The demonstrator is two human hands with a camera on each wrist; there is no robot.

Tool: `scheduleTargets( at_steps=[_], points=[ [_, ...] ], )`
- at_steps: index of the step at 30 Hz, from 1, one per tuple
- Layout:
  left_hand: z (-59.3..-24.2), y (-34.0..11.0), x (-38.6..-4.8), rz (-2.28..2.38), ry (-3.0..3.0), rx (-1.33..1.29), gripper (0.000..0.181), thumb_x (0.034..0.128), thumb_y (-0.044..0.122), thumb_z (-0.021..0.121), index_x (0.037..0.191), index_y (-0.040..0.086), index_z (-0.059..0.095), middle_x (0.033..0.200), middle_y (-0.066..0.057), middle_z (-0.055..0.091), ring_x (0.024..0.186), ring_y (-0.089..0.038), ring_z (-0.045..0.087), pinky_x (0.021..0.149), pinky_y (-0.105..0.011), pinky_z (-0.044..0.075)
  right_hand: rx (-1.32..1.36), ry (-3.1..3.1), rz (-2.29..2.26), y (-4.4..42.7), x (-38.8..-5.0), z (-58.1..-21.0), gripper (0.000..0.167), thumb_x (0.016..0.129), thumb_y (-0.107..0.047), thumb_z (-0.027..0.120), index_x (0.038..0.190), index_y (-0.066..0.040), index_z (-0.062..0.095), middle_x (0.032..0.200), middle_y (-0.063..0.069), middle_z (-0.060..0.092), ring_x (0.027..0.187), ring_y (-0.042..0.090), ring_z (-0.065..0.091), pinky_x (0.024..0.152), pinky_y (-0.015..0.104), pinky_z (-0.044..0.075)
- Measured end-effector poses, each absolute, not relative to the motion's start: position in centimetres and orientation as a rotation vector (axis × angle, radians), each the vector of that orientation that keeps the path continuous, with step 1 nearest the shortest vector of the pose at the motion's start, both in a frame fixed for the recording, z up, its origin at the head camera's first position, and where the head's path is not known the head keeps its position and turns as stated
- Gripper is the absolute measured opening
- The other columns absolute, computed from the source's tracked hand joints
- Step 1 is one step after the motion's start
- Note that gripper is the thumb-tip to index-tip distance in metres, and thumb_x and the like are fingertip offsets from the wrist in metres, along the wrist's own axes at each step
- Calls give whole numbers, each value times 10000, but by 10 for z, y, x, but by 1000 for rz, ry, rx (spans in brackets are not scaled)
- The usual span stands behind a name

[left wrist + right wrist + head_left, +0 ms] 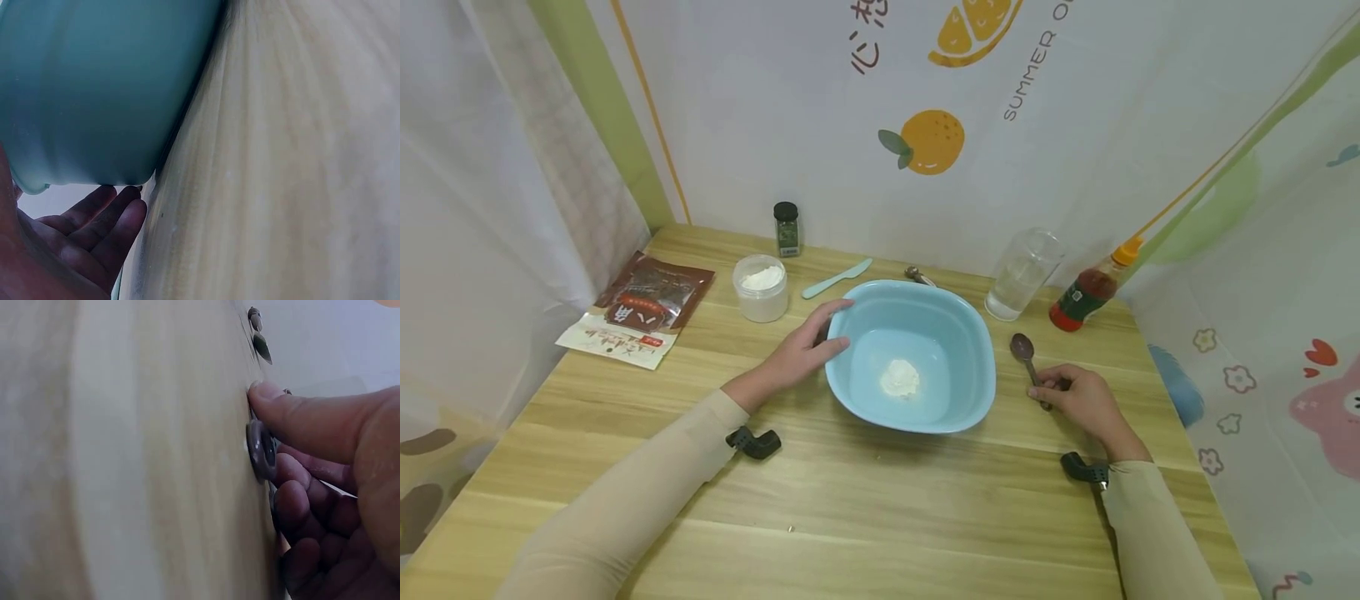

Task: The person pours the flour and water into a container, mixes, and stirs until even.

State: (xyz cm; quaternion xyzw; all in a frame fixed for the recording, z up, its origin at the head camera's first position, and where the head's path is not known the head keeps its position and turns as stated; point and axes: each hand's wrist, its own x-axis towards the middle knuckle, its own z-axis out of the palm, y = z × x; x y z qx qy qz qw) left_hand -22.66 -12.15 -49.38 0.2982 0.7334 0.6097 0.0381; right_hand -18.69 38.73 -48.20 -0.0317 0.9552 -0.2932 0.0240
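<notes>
A light blue basin (951, 400) stands mid-table with a mound of white powder (900, 378) on its bottom. My left hand (801, 348) grips its left rim, thumb over the edge; in the left wrist view the fingers of that hand (75, 244) lie against the outer wall of the basin (112, 94). To the right of the basin, a brown spoon (1022, 347) lies with its bowl pointing away. My right hand (1086, 402) pinches its handle between thumb and fingers; the right wrist view shows the handle's looped end (261, 451) beside the thumb of the hand (337, 469).
Behind and left are a jar of white powder (763, 292), a spice bottle (787, 229), a pale knife (837, 278) and packets (643, 308). Measuring spoons (917, 274) sit behind the basin. A glass of liquid (1019, 279) and a red sauce bottle (1090, 290) stand back right.
</notes>
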Motion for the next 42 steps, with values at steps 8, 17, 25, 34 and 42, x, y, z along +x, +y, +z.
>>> scheduleTargets(
  at_steps=[8,17,25,34,42],
  points=[
    [-491,-122,-223,1847,2267,864,636,1154,279,579,1720,116,337,1505,-336,580,1307,-431,671,977,-470,667,-51,2932,-945,383,-186,-477,355,1005,-309,870,1154,7,809,946,52,795,831,185,681,690,270,542],
    [-488,-120,-223,1832,2240,817,630,1154,137,550,1732,97,305,1560,-331,550,1379,-470,626,1061,-533,622,-42,2953,-903,383,-184,-477,310,1015,-301,855,1099,-3,826,971,64,795,845,192,656,711,285,528],
    [-488,-119,-223,1823,2252,814,623,1150,144,554,1726,108,318,1551,-321,556,1367,-453,639,1050,-529,630,-37,2967,-939,386,-184,-479,324,1030,-333,835,1117,-22,844,1039,105,807,859,189,655,738,292,528],
    [-491,-119,-226,1815,2269,820,623,1149,165,563,1724,118,329,1563,-304,556,1377,-437,634,1072,-531,616,67,2953,-1089,390,-184,-482,422,1042,-473,797,1164,-75,866,1129,111,818,903,183,668,752,246,533],
    [-491,-119,-225,1822,2258,824,625,1152,163,553,1729,116,316,1559,-308,558,1368,-440,640,1057,-514,628,253,2858,-1349,388,-181,-480,502,995,-535,836,1217,-87,861,1185,-53,801,985,77,655,783,187,550]
  ],
)
